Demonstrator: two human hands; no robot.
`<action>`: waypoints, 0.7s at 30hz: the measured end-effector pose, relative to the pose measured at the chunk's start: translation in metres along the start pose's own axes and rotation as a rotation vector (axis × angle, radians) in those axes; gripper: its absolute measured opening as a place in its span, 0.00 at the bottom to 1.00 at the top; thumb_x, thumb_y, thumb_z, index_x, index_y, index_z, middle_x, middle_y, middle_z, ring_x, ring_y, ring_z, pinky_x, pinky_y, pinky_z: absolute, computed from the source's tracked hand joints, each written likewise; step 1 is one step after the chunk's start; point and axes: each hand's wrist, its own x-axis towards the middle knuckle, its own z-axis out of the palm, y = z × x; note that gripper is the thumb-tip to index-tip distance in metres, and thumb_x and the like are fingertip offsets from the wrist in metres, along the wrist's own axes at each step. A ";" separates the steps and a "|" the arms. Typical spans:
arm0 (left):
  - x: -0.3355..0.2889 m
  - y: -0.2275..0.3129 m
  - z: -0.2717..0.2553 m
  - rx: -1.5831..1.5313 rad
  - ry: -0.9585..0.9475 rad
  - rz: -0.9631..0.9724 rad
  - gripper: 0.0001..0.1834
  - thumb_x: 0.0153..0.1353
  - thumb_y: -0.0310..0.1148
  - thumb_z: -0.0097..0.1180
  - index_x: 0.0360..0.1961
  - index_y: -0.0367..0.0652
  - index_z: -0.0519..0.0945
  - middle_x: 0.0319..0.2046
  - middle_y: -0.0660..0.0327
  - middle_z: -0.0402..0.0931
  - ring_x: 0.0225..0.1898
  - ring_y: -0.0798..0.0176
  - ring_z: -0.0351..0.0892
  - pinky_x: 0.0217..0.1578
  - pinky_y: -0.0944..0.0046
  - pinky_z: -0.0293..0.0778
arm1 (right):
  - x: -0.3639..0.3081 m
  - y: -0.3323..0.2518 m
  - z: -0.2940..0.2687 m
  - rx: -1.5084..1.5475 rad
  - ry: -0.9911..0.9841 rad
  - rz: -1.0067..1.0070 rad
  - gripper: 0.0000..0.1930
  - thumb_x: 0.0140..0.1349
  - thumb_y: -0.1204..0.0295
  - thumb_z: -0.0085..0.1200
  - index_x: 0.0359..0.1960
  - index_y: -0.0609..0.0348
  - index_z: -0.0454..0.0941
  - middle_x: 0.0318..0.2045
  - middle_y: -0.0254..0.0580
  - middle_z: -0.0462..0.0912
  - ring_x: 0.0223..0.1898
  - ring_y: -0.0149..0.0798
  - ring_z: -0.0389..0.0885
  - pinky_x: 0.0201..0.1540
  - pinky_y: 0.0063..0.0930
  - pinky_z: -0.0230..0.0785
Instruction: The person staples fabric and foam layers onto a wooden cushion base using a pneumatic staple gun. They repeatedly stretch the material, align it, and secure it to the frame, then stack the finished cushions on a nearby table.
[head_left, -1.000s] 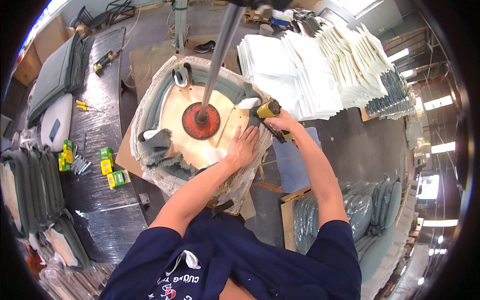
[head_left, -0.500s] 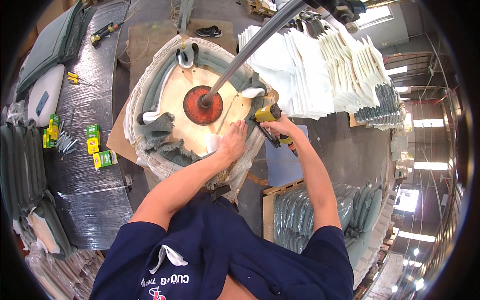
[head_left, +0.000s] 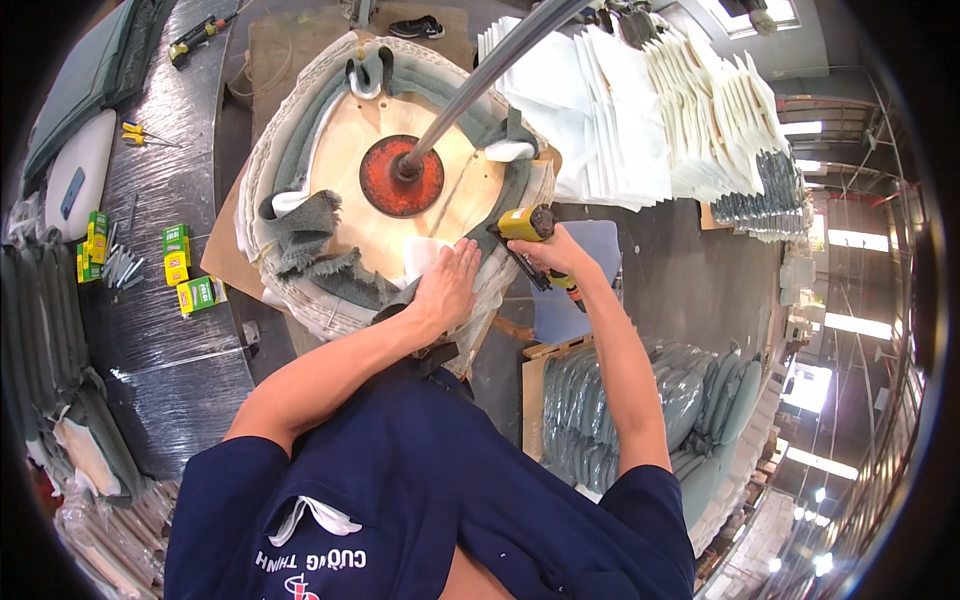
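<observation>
Upholstery work fills the middle: a round seat frame (head_left: 330, 290), plywood underside up, wrapped at its rim in grey-green fabric (head_left: 300, 235) and white padding, sits on a stand with a red disc (head_left: 402, 176) and a grey metal pole (head_left: 480, 85) rising from its centre. Stacks of white cut panels (head_left: 620, 110) lie beyond it, finished grey cushions (head_left: 640, 400) to the right. Left hand (head_left: 447, 285) presses flat, fingers spread, on the fabric at the frame's near edge. Right hand (head_left: 560, 255) is closed around a yellow pneumatic stapler (head_left: 527, 224), its nose at the rim just beside the left fingertips. Small green-and-yellow boxes (head_left: 185, 270) rest on the metal bench (head_left: 170, 350).
</observation>
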 end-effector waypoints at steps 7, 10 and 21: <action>-0.011 -0.006 -0.010 0.034 -0.001 -0.010 0.42 0.66 0.45 0.60 0.74 0.30 0.68 0.78 0.46 0.62 0.79 0.49 0.59 0.75 0.44 0.57 | -0.021 -0.004 0.021 -0.027 -0.021 0.000 0.20 0.62 0.61 0.74 0.51 0.60 0.86 0.24 0.33 0.82 0.23 0.27 0.75 0.26 0.29 0.70; -0.022 -0.018 -0.018 -0.088 -0.024 0.004 0.42 0.65 0.45 0.61 0.75 0.31 0.67 0.79 0.47 0.61 0.80 0.49 0.57 0.76 0.41 0.56 | -0.027 -0.003 0.030 -0.048 -0.030 -0.029 0.25 0.61 0.58 0.75 0.56 0.59 0.85 0.29 0.36 0.86 0.26 0.29 0.78 0.30 0.30 0.74; -0.105 -0.052 -0.029 -0.238 0.198 -0.054 0.41 0.62 0.48 0.64 0.77 0.51 0.69 0.79 0.51 0.62 0.81 0.49 0.57 0.77 0.40 0.52 | -0.047 -0.003 0.070 -0.305 0.085 -0.354 0.27 0.54 0.59 0.76 0.55 0.57 0.85 0.39 0.53 0.91 0.39 0.56 0.91 0.45 0.45 0.83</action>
